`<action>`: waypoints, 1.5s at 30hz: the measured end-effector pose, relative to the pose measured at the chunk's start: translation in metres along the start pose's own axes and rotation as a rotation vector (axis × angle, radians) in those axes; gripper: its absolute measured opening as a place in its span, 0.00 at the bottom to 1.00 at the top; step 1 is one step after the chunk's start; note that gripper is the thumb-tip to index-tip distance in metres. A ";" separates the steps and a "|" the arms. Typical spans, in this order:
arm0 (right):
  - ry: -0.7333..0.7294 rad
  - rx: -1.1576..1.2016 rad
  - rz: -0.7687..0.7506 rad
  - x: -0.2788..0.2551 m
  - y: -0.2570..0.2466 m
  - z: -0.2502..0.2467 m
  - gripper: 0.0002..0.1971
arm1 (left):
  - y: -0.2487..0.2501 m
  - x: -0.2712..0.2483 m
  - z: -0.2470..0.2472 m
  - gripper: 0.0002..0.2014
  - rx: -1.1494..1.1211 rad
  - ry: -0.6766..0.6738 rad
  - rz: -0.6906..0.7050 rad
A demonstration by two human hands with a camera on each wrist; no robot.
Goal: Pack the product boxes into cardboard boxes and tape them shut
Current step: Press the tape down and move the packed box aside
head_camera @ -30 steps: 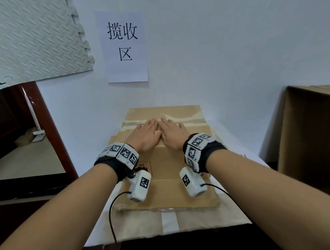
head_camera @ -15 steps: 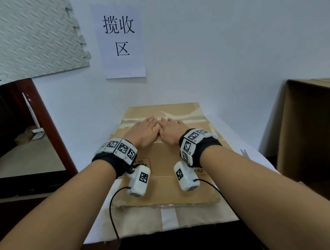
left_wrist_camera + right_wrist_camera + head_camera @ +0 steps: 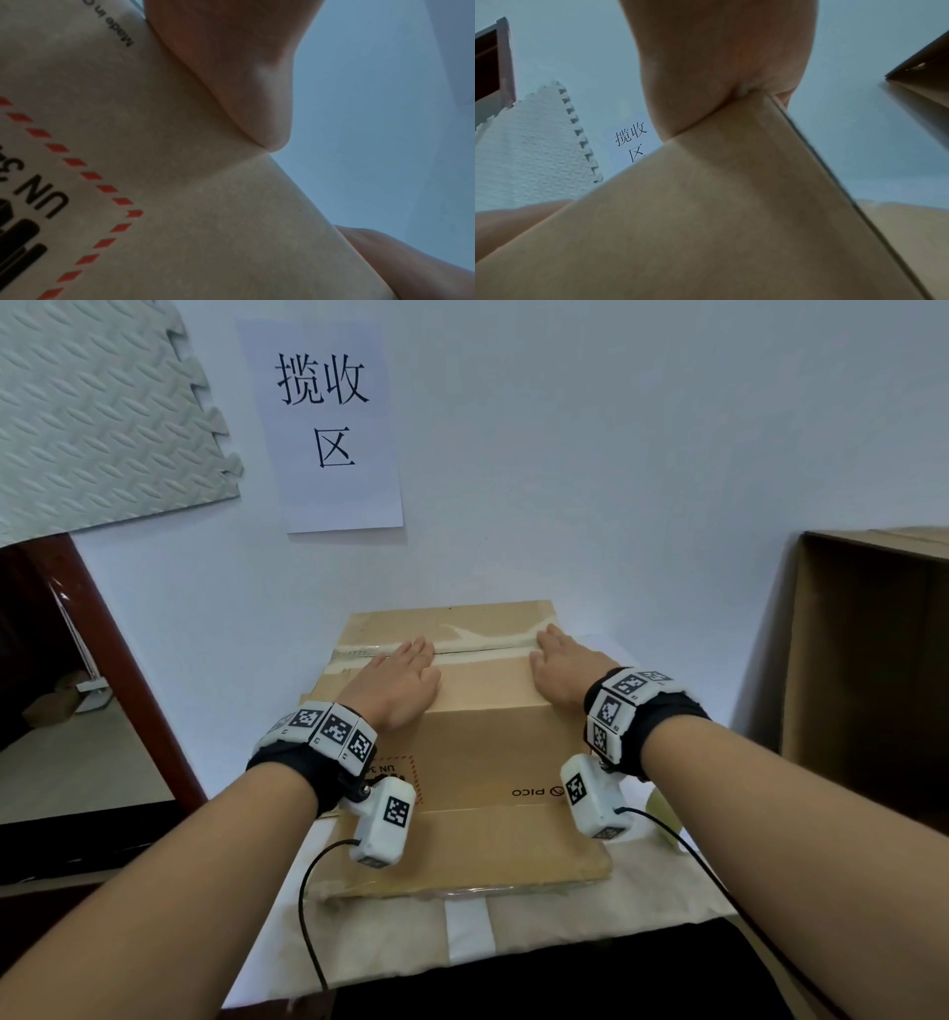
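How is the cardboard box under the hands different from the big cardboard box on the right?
The brown cardboard box under the hands is closed with pale tape along its top seam, and the tall brown cardboard box on the right shows a dark open inside. The first is lower and has printing; the tall one looks plain. The left hand and right hand lie flat on the first only. Both are brown cardboard.
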State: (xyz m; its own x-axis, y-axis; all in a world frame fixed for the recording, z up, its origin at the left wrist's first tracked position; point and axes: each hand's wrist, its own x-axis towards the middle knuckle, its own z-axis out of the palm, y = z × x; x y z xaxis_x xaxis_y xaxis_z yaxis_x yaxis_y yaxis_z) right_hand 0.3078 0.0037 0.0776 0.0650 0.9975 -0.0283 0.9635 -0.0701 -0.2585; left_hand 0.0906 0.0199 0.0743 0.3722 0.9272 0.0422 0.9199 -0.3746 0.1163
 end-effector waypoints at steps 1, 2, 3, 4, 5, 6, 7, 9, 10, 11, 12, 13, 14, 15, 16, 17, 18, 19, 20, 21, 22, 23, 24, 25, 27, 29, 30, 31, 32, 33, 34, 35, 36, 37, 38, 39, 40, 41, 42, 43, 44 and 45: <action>0.012 0.006 0.018 -0.001 -0.002 0.002 0.27 | 0.000 -0.001 0.000 0.27 0.003 0.006 -0.001; 0.033 0.007 0.047 -0.002 -0.004 0.004 0.28 | -0.001 -0.003 0.001 0.27 0.005 0.013 -0.004; 0.053 0.005 0.090 -0.003 -0.006 0.006 0.29 | -0.001 -0.004 0.001 0.27 0.006 0.019 -0.007; 0.068 -0.004 0.138 -0.005 -0.008 0.006 0.30 | 0.000 -0.005 0.002 0.27 0.007 0.022 -0.010; 0.081 -0.030 0.171 -0.006 -0.009 0.005 0.31 | 0.000 -0.006 0.002 0.27 0.008 0.023 -0.012; 0.096 -0.072 0.167 -0.007 -0.011 0.004 0.31 | 0.001 -0.006 0.003 0.27 0.008 0.024 -0.013; 0.107 -0.116 0.118 -0.008 -0.016 0.003 0.31 | 0.003 -0.007 0.002 0.27 0.008 0.027 -0.013; 0.086 -0.167 -0.074 -0.007 -0.033 0.005 0.28 | 0.004 -0.008 0.002 0.27 0.011 0.036 -0.017; 0.052 -0.168 -0.164 -0.008 -0.046 0.007 0.27 | 0.004 -0.009 0.002 0.27 0.015 0.041 -0.018; 0.020 -0.163 -0.222 -0.009 -0.057 0.011 0.26 | 0.003 -0.011 0.002 0.27 0.018 0.047 -0.019; 0.002 -0.158 -0.250 -0.010 -0.066 0.015 0.26 | 0.002 -0.013 0.003 0.27 0.018 0.052 -0.021; -0.003 -0.158 -0.255 -0.010 -0.070 0.018 0.26 | 0.001 -0.015 0.004 0.27 0.016 0.056 -0.021; -0.001 -0.161 -0.247 -0.010 -0.071 0.020 0.27 | 0.001 -0.016 0.005 0.27 0.013 0.059 -0.021; 0.007 -0.165 -0.233 -0.010 -0.069 0.020 0.28 | 0.001 -0.017 0.005 0.27 0.012 0.061 -0.018; 0.018 -0.168 -0.219 -0.010 -0.065 0.020 0.29 | 0.002 -0.017 0.006 0.27 0.014 0.062 -0.014; 0.030 -0.166 -0.202 -0.011 -0.060 0.019 0.30 | 0.002 -0.016 0.006 0.27 0.020 0.063 -0.009; 0.042 -0.157 -0.183 -0.011 -0.056 0.017 0.32 | 0.003 -0.016 0.005 0.27 0.028 0.063 -0.004; 0.053 -0.146 -0.165 -0.011 -0.053 0.016 0.33 | 0.004 -0.016 0.005 0.27 0.033 0.063 -0.001; 0.062 -0.139 -0.149 -0.012 -0.050 0.015 0.34 | 0.004 -0.017 0.006 0.27 0.036 0.063 0.000; 0.071 -0.138 -0.134 -0.012 -0.048 0.015 0.34 | 0.003 -0.018 0.006 0.27 0.038 0.065 0.001; 0.082 -0.140 -0.121 -0.013 -0.046 0.015 0.35 | 0.003 -0.019 0.006 0.27 0.038 0.069 0.002; 0.094 -0.142 -0.110 -0.014 -0.044 0.015 0.36 | 0.002 -0.020 0.006 0.27 0.035 0.074 0.003; 0.110 -0.146 -0.102 -0.015 -0.042 0.015 0.36 | 0.002 -0.022 0.006 0.28 0.034 0.081 0.003; 0.128 -0.152 -0.095 -0.016 -0.040 0.015 0.37 | 0.002 -0.023 0.006 0.28 0.037 0.087 0.003; 0.161 -0.155 -0.058 -0.019 -0.035 0.016 0.39 | 0.002 -0.025 0.007 0.28 0.048 0.099 0.008; 0.192 -0.136 0.001 -0.023 -0.030 0.016 0.40 | 0.002 -0.028 0.008 0.28 0.054 0.111 0.011; 0.203 -0.129 0.024 -0.025 -0.029 0.016 0.41 | 0.003 -0.029 0.008 0.28 0.055 0.117 0.016; 0.210 -0.125 0.044 -0.028 -0.028 0.017 0.41 | 0.003 -0.030 0.009 0.28 0.057 0.120 0.022; 0.215 -0.122 0.057 -0.031 -0.028 0.017 0.41 | 0.004 -0.031 0.009 0.28 0.059 0.123 0.026; 0.219 -0.118 0.063 -0.033 -0.028 0.018 0.40 | 0.004 -0.031 0.009 0.28 0.059 0.126 0.025; 0.222 -0.110 0.064 -0.034 -0.028 0.018 0.40 | 0.005 -0.031 0.009 0.28 0.056 0.127 0.019; 0.225 -0.102 0.063 -0.035 -0.028 0.019 0.40 | 0.006 -0.032 0.009 0.29 0.053 0.127 0.011; 0.227 -0.095 0.060 -0.036 -0.028 0.020 0.40 | 0.008 -0.032 0.008 0.29 0.052 0.124 0.010; 0.227 -0.092 0.056 -0.037 -0.028 0.020 0.40 | 0.013 -0.032 0.007 0.28 0.053 0.116 0.028; 0.228 -0.091 0.053 -0.037 -0.028 0.020 0.40 | 0.019 -0.031 0.007 0.28 0.062 0.107 0.069; 0.232 -0.093 0.052 -0.038 -0.028 0.021 0.40 | 0.027 -0.029 0.008 0.27 0.074 0.099 0.122; 0.238 -0.099 0.054 -0.038 -0.028 0.021 0.39 | 0.034 -0.027 0.008 0.27 0.083 0.093 0.170; 0.244 -0.103 0.059 -0.039 -0.028 0.022 0.39 | 0.039 -0.024 0.008 0.27 0.083 0.090 0.199; 0.249 -0.099 0.065 -0.039 -0.027 0.022 0.39 | 0.041 -0.022 0.007 0.26 0.078 0.094 0.211; 0.258 -0.091 0.067 -0.040 -0.027 0.022 0.39 | 0.039 -0.021 0.007 0.26 0.071 0.103 0.213; 0.269 -0.085 0.063 -0.040 -0.028 0.023 0.39 | 0.035 -0.022 0.007 0.26 0.065 0.114 0.210; 0.282 -0.082 0.055 -0.040 -0.028 0.024 0.40 | 0.029 -0.023 0.008 0.26 0.059 0.125 0.203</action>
State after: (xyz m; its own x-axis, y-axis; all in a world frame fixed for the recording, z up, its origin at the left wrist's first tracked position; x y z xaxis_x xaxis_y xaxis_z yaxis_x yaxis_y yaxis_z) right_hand 0.2723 -0.0344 0.0630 0.1765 0.9566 0.2319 0.9735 -0.1349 -0.1846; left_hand 0.1095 -0.0123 0.0690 0.5353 0.8249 0.1816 0.8348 -0.5494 0.0350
